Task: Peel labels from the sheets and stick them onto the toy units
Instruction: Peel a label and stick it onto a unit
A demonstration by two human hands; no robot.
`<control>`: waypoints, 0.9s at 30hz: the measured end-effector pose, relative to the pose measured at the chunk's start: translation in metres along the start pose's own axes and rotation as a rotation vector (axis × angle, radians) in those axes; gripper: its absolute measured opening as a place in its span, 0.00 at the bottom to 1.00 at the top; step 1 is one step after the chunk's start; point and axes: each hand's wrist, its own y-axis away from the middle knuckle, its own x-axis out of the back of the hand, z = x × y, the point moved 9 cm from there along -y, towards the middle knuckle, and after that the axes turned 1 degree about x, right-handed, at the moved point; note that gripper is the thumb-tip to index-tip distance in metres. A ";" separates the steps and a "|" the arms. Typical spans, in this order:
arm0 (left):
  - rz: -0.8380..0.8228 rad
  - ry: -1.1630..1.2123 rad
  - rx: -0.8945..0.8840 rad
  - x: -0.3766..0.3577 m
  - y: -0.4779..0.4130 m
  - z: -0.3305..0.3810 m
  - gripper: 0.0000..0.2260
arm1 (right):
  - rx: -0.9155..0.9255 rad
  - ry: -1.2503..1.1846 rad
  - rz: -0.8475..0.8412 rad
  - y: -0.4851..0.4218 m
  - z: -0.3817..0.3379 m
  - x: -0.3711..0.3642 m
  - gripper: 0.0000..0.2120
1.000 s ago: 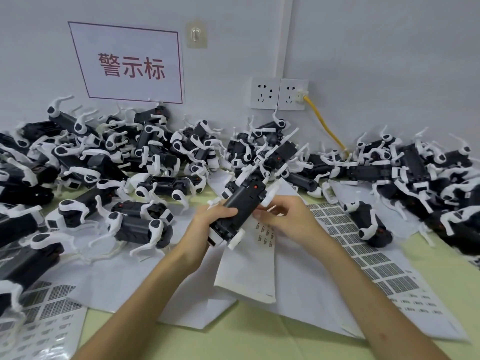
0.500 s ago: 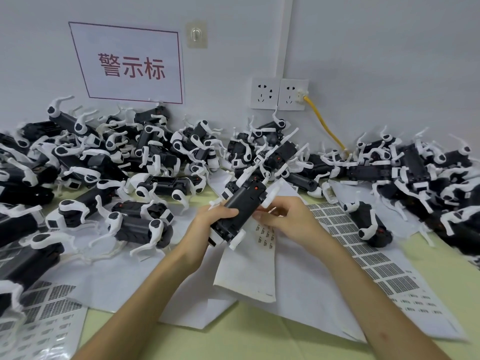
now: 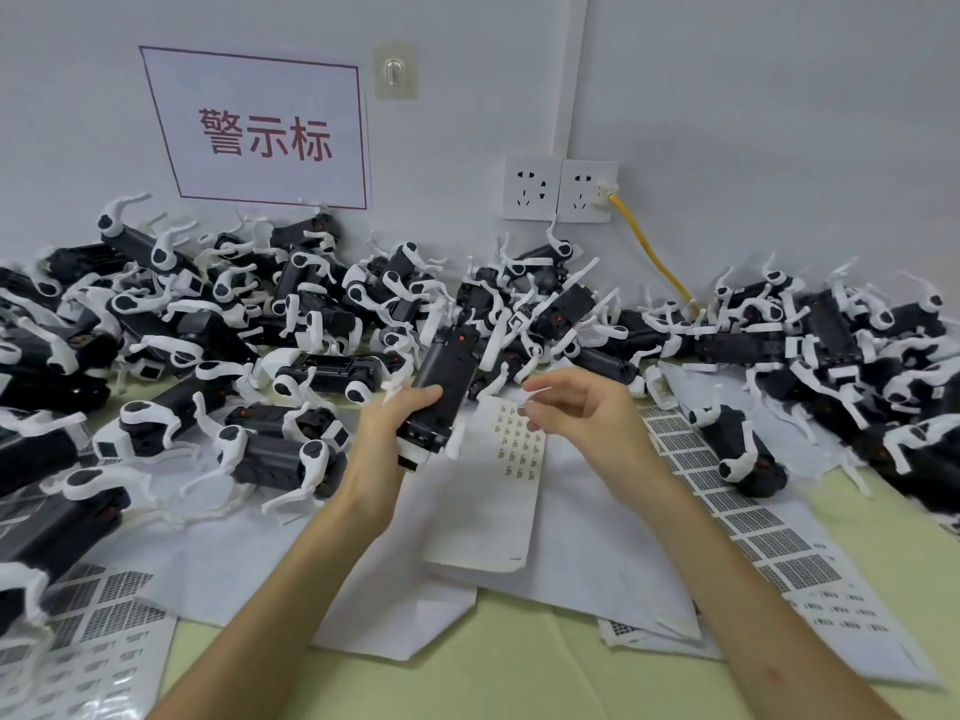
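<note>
A black toy unit [image 3: 445, 381] with white legs is gripped around its lower body by the left hand [image 3: 387, 433] and is held tilted, upper end away from the person, above a label sheet [image 3: 488, 506] laid on the table [image 3: 519, 678]. The right hand [image 3: 582, 413] is held just beside the unit without touching it, fingers loosely curled, thumb and forefinger close together; whether anything is pinched between them cannot be told. Further toy units [image 3: 311, 314] are heaped along the wall [image 3: 727, 96].
</note>
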 end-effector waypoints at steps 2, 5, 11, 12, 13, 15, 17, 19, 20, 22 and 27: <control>-0.080 0.067 0.044 -0.009 0.004 0.000 0.19 | 0.018 0.008 -0.044 0.001 -0.002 -0.006 0.13; -0.120 -0.037 0.004 -0.015 0.006 0.003 0.24 | 0.043 0.047 -0.081 0.002 -0.003 -0.011 0.18; -0.152 -0.120 0.013 -0.024 0.012 0.001 0.13 | 0.059 0.161 -0.058 0.001 0.003 -0.010 0.14; -0.145 -0.110 0.026 -0.023 0.012 0.000 0.16 | 0.063 0.187 -0.051 0.000 0.004 -0.010 0.13; -0.140 -0.100 0.033 -0.023 0.011 -0.001 0.19 | 0.065 0.206 -0.044 0.000 0.004 -0.010 0.12; -0.150 -0.099 0.033 -0.024 0.011 -0.002 0.22 | 0.061 0.227 -0.024 -0.001 0.006 -0.008 0.13; -0.177 -0.072 0.030 -0.027 0.012 -0.001 0.19 | 0.054 0.227 -0.019 -0.001 0.007 -0.006 0.12; -0.199 -0.026 0.032 -0.029 0.013 -0.001 0.14 | 0.051 0.214 -0.030 -0.001 0.008 -0.007 0.10; -0.206 -0.018 0.035 -0.030 0.014 -0.001 0.13 | 0.051 0.201 -0.036 -0.001 0.008 -0.008 0.09; -0.228 -0.023 0.033 -0.033 0.014 -0.001 0.13 | 0.047 0.187 -0.043 0.000 0.009 -0.011 0.08; -0.259 0.035 0.049 -0.033 0.014 -0.002 0.16 | 0.042 0.192 -0.032 -0.001 0.010 -0.010 0.11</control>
